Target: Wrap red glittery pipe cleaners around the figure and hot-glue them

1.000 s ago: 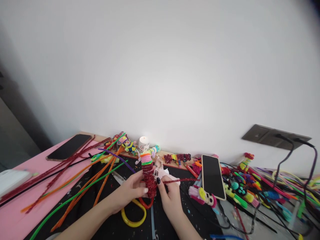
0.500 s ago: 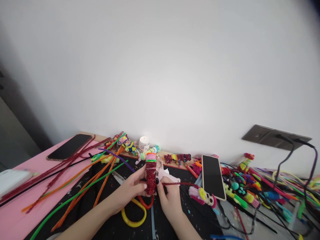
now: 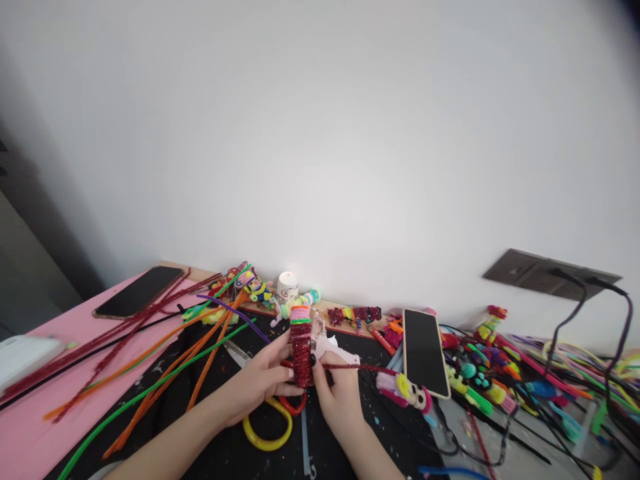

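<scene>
Hands are meeting low in the centre of the frame, over the black, paint-flecked mat (image 3: 165,407). Your left hand (image 3: 260,387) is clasping the upright roll of glittery dark red pipe cleaner capped with green, orange and pink fuzzy rings (image 3: 301,347), fingers curling around its left side. Your right hand (image 3: 340,397) is pinching the loose glittery red pipe cleaner tail (image 3: 360,367), which is running off to the right from the roll; a dark-nailed fingertip is pressing against the roll's lower right side.

Just beneath the hands, yellow and red plastic scissor handles (image 3: 270,430) are lying on the mat. To the right of the hands a black smartphone (image 3: 425,353) is lying face up, with a heap of small bright pipe cleaner figures (image 3: 480,383) spreading beyond it towards the right edge. At the left of the frame long orange, green and red pipe cleaner stems (image 3: 150,363) are fanning across the mat and the pink sheet (image 3: 30,427), where a second dark smartphone (image 3: 139,292) is resting near the wall. A small white pot (image 3: 287,288) is standing at the back, against the wall.
</scene>
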`<state>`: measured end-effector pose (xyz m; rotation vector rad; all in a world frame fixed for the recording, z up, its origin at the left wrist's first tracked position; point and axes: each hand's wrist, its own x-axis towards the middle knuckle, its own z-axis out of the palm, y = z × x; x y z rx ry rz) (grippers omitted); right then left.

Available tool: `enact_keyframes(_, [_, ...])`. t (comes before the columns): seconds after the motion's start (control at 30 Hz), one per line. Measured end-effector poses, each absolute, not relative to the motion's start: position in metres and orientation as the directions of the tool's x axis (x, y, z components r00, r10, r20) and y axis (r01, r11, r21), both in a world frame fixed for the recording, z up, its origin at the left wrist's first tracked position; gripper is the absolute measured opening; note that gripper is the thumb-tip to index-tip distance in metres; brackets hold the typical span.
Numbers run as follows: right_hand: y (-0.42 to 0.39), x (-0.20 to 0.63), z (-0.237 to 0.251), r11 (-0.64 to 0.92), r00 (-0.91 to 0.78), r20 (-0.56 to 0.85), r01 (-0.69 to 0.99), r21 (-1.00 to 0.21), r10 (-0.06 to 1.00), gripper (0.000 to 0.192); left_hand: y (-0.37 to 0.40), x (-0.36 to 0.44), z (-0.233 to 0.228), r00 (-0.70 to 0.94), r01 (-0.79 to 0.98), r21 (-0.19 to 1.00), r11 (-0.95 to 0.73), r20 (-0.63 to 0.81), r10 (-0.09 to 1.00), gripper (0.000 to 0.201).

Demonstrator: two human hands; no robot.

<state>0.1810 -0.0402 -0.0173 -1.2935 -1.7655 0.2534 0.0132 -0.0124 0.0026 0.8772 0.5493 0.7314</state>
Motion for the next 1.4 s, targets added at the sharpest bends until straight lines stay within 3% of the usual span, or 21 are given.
enact_keyframes(0.37, [-0.042, 0.180, -0.018, 0.429, -0.054, 0.520, 0.640, -0.637, 0.853, 0.024, -0.012, 0.018, 0.003, 0.659, -0.359, 0.888, 0.289, 0.022, 0.752, 0.082])
enact_keyframes(0.63, [-0.042, 0.179, -0.020, 0.448, -0.066, 0.529, 0.627, -0.637, 0.846, 0.021, -0.014, 0.017, -0.003, 0.628, -0.310, 0.887, 0.342, -0.079, 0.774, 0.084])
enact_keyframes(1.03, [-0.042, 0.180, -0.017, 0.463, -0.065, 0.546, 0.620, -0.634, 0.835, 0.022, -0.016, 0.016, 0.009, 0.628, -0.296, 0.881, 0.370, -0.112, 0.770, 0.072])
enact_keyframes(1.4, [-0.043, 0.179, -0.020, 0.433, -0.070, 0.519, 0.651, -0.624, 0.852, 0.024, -0.013, 0.016, 0.000, 0.602, -0.263, 0.911, 0.317, -0.102, 0.792, 0.079])
